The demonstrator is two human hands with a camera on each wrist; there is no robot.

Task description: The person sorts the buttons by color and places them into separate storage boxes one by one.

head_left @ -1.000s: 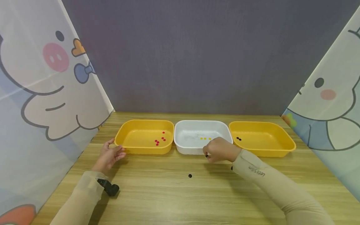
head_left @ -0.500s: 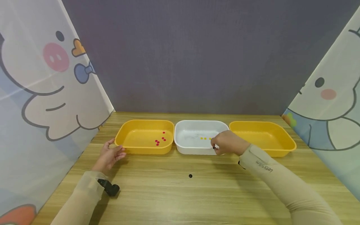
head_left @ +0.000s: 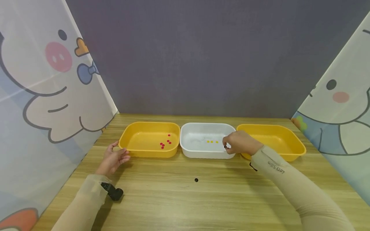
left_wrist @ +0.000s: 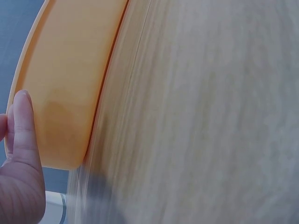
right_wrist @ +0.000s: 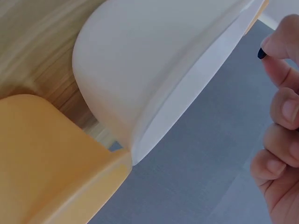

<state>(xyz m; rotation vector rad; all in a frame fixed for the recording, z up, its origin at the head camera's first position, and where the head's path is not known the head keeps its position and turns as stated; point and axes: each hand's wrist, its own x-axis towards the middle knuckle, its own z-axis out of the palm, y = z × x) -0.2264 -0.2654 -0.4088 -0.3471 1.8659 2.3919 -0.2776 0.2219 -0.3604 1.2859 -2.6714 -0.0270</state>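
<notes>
My right hand (head_left: 241,142) pinches a small black disc (head_left: 225,147) between thumb and finger, over the right end of the white tray (head_left: 186,150). In the right wrist view the black disc (right_wrist: 262,53) shows at the fingertips, apart from the white tray. My left hand (head_left: 113,159) touches the near left corner of the left yellow tray (head_left: 150,154); in the left wrist view a straight finger lies against its wall (left_wrist: 65,116). Several red discs (head_left: 163,145) lie in that tray, and three yellow discs (head_left: 212,141) in the white one. Another black disc (head_left: 196,180) lies on the table.
The right yellow tray (head_left: 277,157) stands beside the white tray, its left part hidden behind my right hand. All three trays form a row on the wooden table (head_left: 162,205). A grey panel (head_left: 202,64) rises behind, with printed cartoon sheets at both sides.
My right hand has moved right and away from me, carrying the black disc from the white tray's front edge to its right end. The left hand stays at the yellow tray.
</notes>
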